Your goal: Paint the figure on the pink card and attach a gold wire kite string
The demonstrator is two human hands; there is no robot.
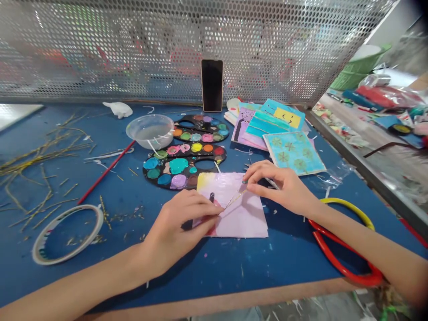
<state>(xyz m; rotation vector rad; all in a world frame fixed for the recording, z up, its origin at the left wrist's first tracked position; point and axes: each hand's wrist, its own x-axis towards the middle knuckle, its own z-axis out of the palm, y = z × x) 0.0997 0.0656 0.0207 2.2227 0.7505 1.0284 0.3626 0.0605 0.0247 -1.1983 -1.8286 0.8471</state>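
Note:
A small square card (240, 218) lies on the blue table, painted pale pink with a yellow corner and a dark mark. Over it, my left hand (183, 218) pinches one end of a thin, pale golden strand (235, 199). The strand's other end is between the thumb and fingers of my right hand (279, 185), at the card's upper right. A slim grey metal piece (272, 183) shows under my right hand; its kind is mostly hidden. Red-and-yellow handles (341, 261) lie beneath my right forearm.
Two paint palettes (160, 167) and a water tub (150, 131) sit beyond the card. Painted cards (294, 154) are piled to the right. A phone (212, 85) leans on the perforated screen. Leftward lie a tape roll (95, 232), a red brush (107, 171) and dry twigs (23, 167).

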